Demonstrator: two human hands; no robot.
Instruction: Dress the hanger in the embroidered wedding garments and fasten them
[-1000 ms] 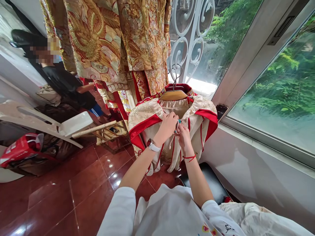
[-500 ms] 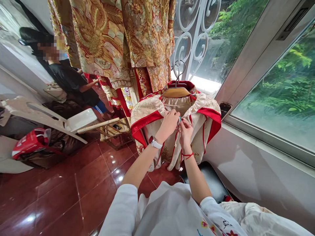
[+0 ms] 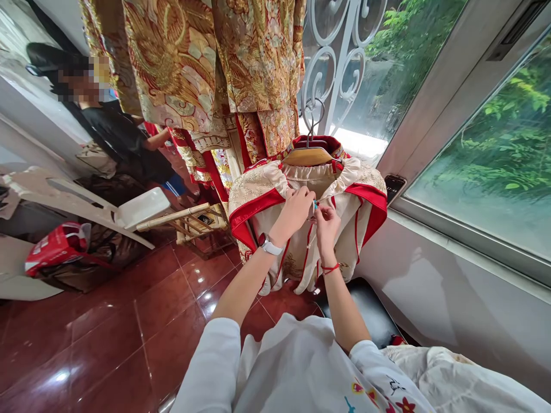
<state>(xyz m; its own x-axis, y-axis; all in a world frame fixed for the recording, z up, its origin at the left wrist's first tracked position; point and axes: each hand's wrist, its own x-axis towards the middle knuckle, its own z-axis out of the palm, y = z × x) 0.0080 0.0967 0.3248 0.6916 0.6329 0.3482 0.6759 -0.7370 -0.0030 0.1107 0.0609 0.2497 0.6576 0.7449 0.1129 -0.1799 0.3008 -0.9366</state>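
A cream garment with red trim and gold embroidery [image 3: 258,201] hangs opened out on a wooden hanger [image 3: 309,156], its inner side towards me. At its front, just below the gathered neckline, my left hand [image 3: 297,213], wearing a white watch strap, is closed with its fingers pinching the cloth. Close beside it, my right hand [image 3: 327,225], with a red string at the wrist, pinches at a small turquoise piece [image 3: 315,204]. My fingers partly cover this piece, so its kind does not show. The fingertips of both hands nearly meet there.
Gold-embroidered robes [image 3: 172,63] hang behind. A phone [image 3: 394,188] leans by the window at the right. Below stands a black seat [image 3: 365,312]. To the left are a bamboo rack [image 3: 189,223], a white chair [image 3: 144,207], a red bag [image 3: 55,246] and a person in black [image 3: 116,137].
My right hand has turned slightly, its fingers a little apart from the left ones. My left hand keeps its hold. The person at the left has shifted slightly.
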